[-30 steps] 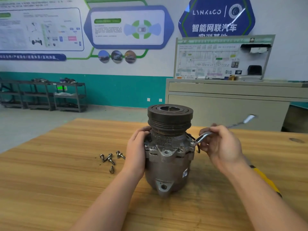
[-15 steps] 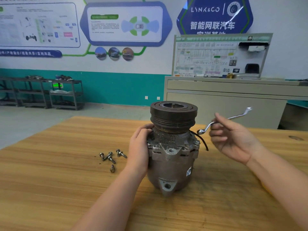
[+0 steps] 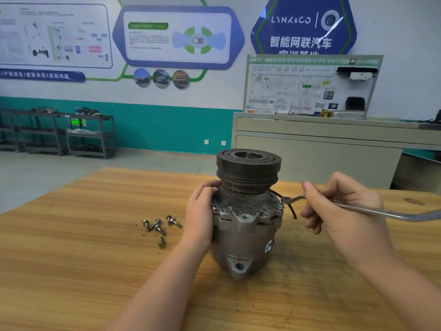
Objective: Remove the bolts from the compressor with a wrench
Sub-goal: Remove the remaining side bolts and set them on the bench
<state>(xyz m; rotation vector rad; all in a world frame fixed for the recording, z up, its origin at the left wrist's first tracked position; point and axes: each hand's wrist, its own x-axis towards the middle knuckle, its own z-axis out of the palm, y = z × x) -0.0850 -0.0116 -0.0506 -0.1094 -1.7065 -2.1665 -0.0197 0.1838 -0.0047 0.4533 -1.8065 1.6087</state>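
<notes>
A grey cast-metal compressor [image 3: 245, 232] with a dark grooved pulley [image 3: 248, 168] on top was stood upright on the light wooden worktop [image 3: 71, 271], near the middle of it. The left hand [image 3: 200, 212] was laid against the left side of the compressor body, just under the pulley, with its fingers curved round the housing. The right hand [image 3: 341, 211] was held to the right of the compressor, and a long silver offset ring wrench [image 3: 358, 207] was pinched between its thumb and fingers. The ring end of the wrench [image 3: 286, 200] was placed just above a bolt [image 3: 279, 206] on the right edge of the compressor flange; whether it was seated on the bolt head cannot be told. The handle was pointed to the right, out to the edge of the view. More bolt heads were seen on the front of the flange. Five loose steel bolts [image 3: 160, 226] were laid on the worktop to the left of the compressor, near the left hand but apart from it. A thin black cable [image 3: 291, 210] was hung down on the right side of the compressor, between it and the right hand.
</notes>
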